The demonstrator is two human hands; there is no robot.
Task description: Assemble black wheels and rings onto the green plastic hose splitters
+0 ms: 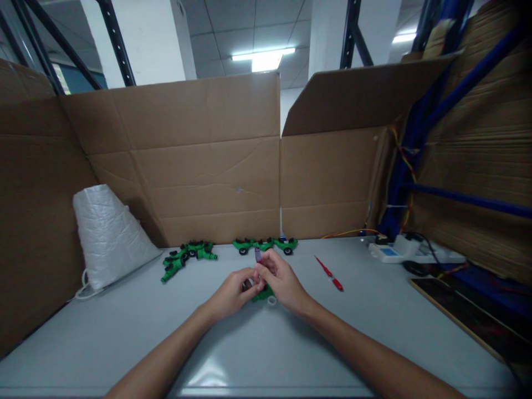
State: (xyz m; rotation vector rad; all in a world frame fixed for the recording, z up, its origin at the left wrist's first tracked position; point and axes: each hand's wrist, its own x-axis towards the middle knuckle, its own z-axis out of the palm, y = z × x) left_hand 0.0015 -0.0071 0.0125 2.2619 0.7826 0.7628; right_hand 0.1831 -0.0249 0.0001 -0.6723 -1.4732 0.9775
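My left hand (235, 293) and my right hand (285, 281) meet over the middle of the grey table. The fingers of my right hand pinch a small purple piece (258, 255) that points upward. Closed fingers of my left hand touch those of the right; what they hold, if anything, is hidden. Just below the hands lies a green piece (262, 293), partly covered, with a small white ring (271, 301) beside it. Behind the hands stands a row of green toy vehicles (264, 244). More green pieces (189, 255) are grouped to the left.
A red screwdriver (331, 276) lies right of my hands. At the back left stands a white wrapped bag (110, 235). A white power strip (415, 252) with cables and a dark panel (465, 310) are at the right. Cardboard walls (199, 166) enclose the grey table (233, 354).
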